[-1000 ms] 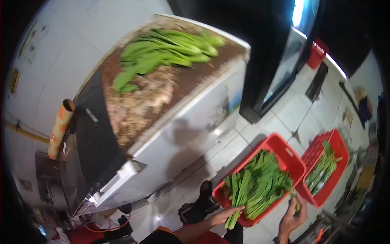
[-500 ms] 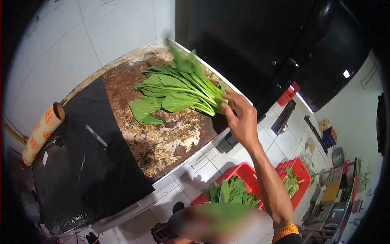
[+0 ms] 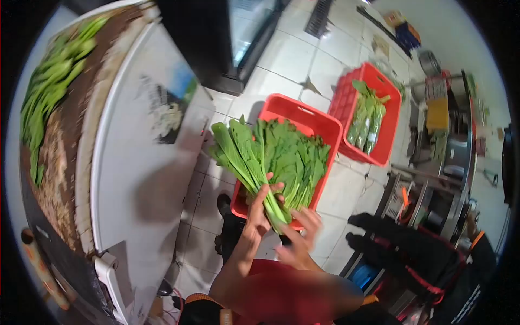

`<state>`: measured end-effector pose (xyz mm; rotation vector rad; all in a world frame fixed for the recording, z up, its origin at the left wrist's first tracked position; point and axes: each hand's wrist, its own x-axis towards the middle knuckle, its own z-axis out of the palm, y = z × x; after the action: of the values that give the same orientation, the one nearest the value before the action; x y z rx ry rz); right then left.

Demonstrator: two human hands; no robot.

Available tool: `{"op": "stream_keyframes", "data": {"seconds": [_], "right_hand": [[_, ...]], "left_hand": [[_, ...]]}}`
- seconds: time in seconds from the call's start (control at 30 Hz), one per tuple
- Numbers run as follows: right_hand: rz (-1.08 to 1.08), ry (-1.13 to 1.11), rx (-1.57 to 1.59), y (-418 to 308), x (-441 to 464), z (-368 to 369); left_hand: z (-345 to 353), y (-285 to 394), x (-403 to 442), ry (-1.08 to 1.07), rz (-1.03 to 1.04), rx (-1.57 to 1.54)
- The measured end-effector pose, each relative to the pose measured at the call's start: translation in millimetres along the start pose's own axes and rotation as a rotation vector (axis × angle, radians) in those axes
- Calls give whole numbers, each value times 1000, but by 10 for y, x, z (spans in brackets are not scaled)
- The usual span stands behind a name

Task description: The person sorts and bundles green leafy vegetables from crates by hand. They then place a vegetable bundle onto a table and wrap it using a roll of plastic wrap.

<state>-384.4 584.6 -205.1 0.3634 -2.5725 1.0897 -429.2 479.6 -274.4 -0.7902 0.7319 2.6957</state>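
A small bunch of leafy greens (image 3: pixel 244 157) is gripped by its pale stems in my left hand (image 3: pixel 259 214), its leaves pointing up and left. Beside the stem ends is my right hand (image 3: pixel 303 235), smeared by motion; whether it grips anything is unclear. Beneath and beyond the bunch, a red crate (image 3: pixel 331 130) on the floor holds many more greens (image 3: pixel 295 157). Further greens (image 3: pixel 51 81) lie on the worn brown top of the white cabinet at the far left.
A second red crate (image 3: pixel 391 135) with wrapped greens stands at the upper right. The white cabinet (image 3: pixel 146 146) rises on the left. Someone in dark clothing (image 3: pixel 417 244) is at the lower right, near a metal rack (image 3: pixel 455 146). A patterned roll (image 3: pixel 43 265) is at lower left.
The view has swung from the cabinet top back down to the crates. My right hand has left the greens on the cabinet top. A bunch is now held up in my left hand.
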Motion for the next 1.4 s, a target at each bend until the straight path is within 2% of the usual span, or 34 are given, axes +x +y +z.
{"op": "stream_keyframes", "data": {"seconds": [0.03, 0.07, 0.1, 0.17, 0.23, 0.3, 0.33, 0.37, 0.47, 0.5, 0.57, 0.6, 0.63, 0.7, 0.73, 0.77, 0.83, 0.9, 0.97, 1.03, 1.1, 1.13, 1.2, 1.23, 1.3, 1.33, 1.4], "right_hand": [[18, 20, -4, 206, 11, 260], [72, 0, 4, 303, 43, 308], [109, 30, -12, 329, -17, 278], [33, 124, -52, 417, -112, 235], [95, 167, -37, 478, -213, 237], [140, 218, 27, 545, -340, 237], [167, 196, 70, 611, -409, 214], [184, 203, 68, 650, -472, 177], [517, 304, 260, 656, -546, 10], [531, 310, 259, 669, -624, 19], [794, 271, 330, 710, -823, 101], [882, 401, 534, 740, -895, 160], [888, 405, 531, 851, -989, 176], [1319, 614, 942, 1150, -1280, 207], [1348, 459, 722, 1410, -1544, 309], [1360, 304, 504, 1731, -1848, 456], [1373, 52, 208, 2295, -2313, 738], [1482, -75, 160, 2673, -2647, 1087], [1525, -94, 111, 2853, -2827, 1526], [1570, -115, 58, 2867, -2737, 1843], [1748, 96, 55, 2736, -2519, 1966], [1759, 93, 52, 2677, -2559, 2041], [1713, 381, 36, 2609, -2569, 2126], [1711, 385, 36, 2584, -2595, 2079], [1411, 80, -20, 2504, -2670, 1876], [1402, 81, -18, 2426, -2604, 1737], [1455, 271, 515, 2275, -2417, 1426]], "left_hand": [[222, -72, -61, -23, 147, 165], [209, -225, 17, 94, 146, 155], [123, -286, 53, 75, 110, 184], [-58, -293, 146, 38, -131, -45], [44, -423, 102, 38, -144, -4], [95, -541, 63, 66, -174, 161], [101, -661, 86, 78, -180, -22], [99, -680, 77, 82, -193, -11], [219, -689, 31, -43, -242, -145], [126, -772, 96, -38, -252, -136], [-205, -956, 288, -304, -328, -308], [-264, -1005, 341, -198, -305, -329], [-301, -1010, 399, -195, -312, -328], [-412, -972, 506, -231, -318, -367], [-375, -890, 497, -155, -292, -193], [-311, -871, 478, -151, -294, -189], [-219, -831, 425, 218, -223, 176], [-327, -791, 406, 244, -254, 180], [-545, -784, 397, 140, -185, 350], [-669, -791, 377, 190, -179, 376], [-774, -777, 312, 223, -218, 394], [-851, -778, 297, 203, -231, 381], [-935, -773, 267, 223, -256, 364], [-960, -767, 259, 238, -272, 346], [-1003, -769, 241, 230, -283, 326], [-1020, -770, 229, 228, -292, 306], [-1030, -784, 219, 238, -306, 275]]}}
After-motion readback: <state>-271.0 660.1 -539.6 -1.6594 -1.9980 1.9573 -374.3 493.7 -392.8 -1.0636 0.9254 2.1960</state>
